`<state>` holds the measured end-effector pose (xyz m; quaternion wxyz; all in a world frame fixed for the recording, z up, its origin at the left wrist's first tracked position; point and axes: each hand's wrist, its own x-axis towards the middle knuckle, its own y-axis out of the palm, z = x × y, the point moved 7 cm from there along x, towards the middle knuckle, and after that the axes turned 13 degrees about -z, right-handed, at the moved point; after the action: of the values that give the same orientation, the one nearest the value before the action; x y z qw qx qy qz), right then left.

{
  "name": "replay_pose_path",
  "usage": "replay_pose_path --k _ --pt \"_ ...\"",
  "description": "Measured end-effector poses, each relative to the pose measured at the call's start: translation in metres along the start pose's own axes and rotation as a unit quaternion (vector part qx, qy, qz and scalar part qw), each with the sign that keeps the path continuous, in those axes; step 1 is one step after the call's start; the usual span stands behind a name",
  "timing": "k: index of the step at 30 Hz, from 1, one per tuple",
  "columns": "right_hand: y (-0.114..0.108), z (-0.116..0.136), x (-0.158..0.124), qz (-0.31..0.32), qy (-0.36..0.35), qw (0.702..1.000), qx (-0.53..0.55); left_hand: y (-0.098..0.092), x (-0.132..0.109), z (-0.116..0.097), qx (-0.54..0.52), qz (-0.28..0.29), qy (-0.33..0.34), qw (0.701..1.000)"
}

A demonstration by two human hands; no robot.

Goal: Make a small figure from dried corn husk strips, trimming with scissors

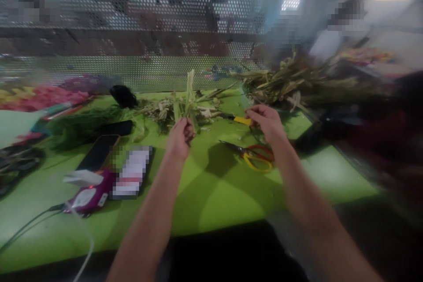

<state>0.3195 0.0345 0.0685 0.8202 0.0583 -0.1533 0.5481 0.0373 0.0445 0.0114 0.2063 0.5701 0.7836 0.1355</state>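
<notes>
Seemingly, work was partway done: pale stalks (pixel 190 88) were clasped upright in curled left hand (pixel 181 135), over green table (pixel 211 211); yellow-handled tool (pixel 242 120) was pinched by right hand (pixel 267 122). Scraps (pixel 161 112) were strewn just beyond; larger stalk heap (pixel 277 80), back right, was judged undone. Scissors (pixel 246 155) were laid below right hand, possibly obstructing; lit phone (pixel 134 169) and purple device (pixel 88 197) were set leftward.
</notes>
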Motion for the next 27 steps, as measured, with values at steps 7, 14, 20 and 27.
replay_pose_path --k 7,14,20,27 --pt "0.004 -0.014 -0.007 -0.009 -0.033 0.997 -0.063 -0.004 0.006 0.006 0.014 -0.039 -0.011 0.999" --pt "-0.003 -0.027 -0.091 0.058 -0.222 0.917 -0.327 -0.004 0.012 0.017 0.044 -0.055 0.008 0.997" --pt "-0.034 -0.039 -0.135 0.045 -0.256 0.847 -0.463 0.006 -0.007 0.034 0.066 -0.043 0.011 0.997" --pt "-0.044 -0.033 -0.131 0.018 -0.252 0.874 -0.415 -0.027 -0.056 0.058 0.044 -0.087 -0.04 0.994"
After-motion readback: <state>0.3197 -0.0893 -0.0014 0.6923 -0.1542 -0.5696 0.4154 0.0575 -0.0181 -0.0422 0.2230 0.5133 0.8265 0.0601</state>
